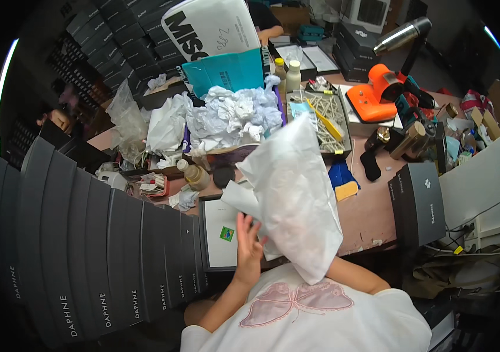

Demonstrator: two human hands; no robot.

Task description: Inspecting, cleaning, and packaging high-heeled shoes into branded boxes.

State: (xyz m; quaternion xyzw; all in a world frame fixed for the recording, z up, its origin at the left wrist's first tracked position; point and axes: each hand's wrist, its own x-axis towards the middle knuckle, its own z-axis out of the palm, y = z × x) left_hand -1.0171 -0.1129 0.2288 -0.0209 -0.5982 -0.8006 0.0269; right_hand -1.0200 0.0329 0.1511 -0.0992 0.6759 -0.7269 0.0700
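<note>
A large white translucent bag (300,193) is held up in front of my chest, over the table's near edge. Something pale and bulky shows faintly inside, its kind unclear. My left hand (250,243) is raised at the bag's left side with fingers spread, close to a loose white flap (241,198). My right forearm (358,274) reaches behind the bag, which hides the right hand and its fingers. Just left of my left hand lies a dark shallow box part (213,220) with a white inside and a small green sticker (226,233).
Tall stacks of dark boxes (92,234) line the left. Crumpled white paper (232,114) fills a bin at the back, beside a tray of white sticks (326,126) with a yellow-handled tool. An orange device (376,97), bottles (293,76) and an upright dark box (417,202) stand around.
</note>
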